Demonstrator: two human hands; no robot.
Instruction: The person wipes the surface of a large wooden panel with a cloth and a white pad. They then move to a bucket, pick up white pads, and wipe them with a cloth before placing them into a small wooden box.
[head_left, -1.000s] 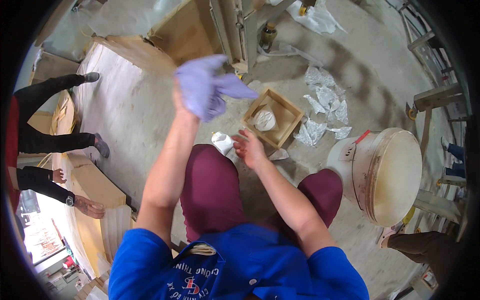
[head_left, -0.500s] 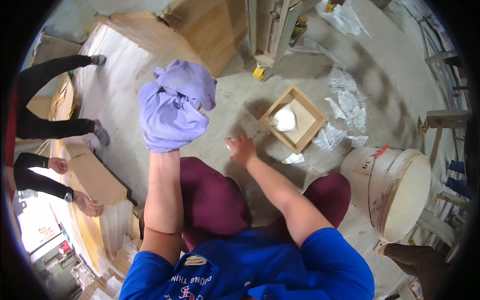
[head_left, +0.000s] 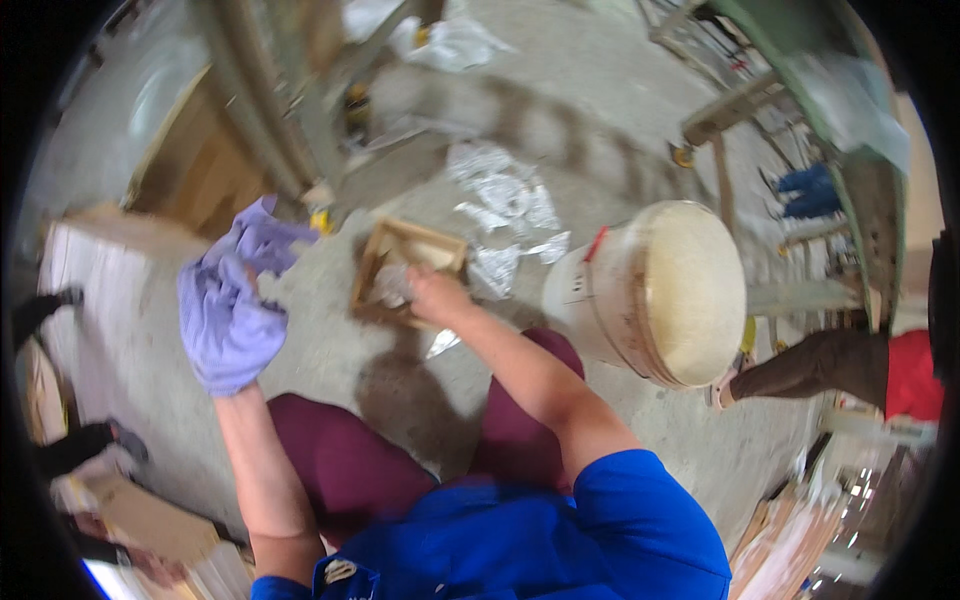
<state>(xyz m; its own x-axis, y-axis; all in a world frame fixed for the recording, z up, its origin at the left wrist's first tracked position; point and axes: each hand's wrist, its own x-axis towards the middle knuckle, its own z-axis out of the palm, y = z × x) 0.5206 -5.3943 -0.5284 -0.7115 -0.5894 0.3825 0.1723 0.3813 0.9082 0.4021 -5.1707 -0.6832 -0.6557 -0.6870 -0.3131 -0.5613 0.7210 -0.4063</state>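
A lavender ribbed cloth (head_left: 228, 325) covers my left hand (head_left: 250, 285) almost wholly. Bunched around the fingers, it hangs above the floor at the left, with a loose end sticking up to the right. My right hand (head_left: 437, 297) reaches over the near right side of a shallow wooden box (head_left: 443, 247) on the floor. Its fingers are closed at a whitish, crumpled plastic bag (head_left: 391, 286) at the box's left side; motion blurs the fingertips. What the bag contains cannot be made out.
Crumpled silvery wrapping (head_left: 500, 200) lies beyond the box, and a small scrap (head_left: 442, 343) in front. A large white bucket (head_left: 610, 300) stands at the right. A wheeled frame (head_left: 330, 150) stands at the far left. People's legs (head_left: 815, 365) show at both sides.
My right hand has gone from above the floor to the bag in the box. My left hand still carries the cloth. The view has swung right, shifting the box and bucket leftward.
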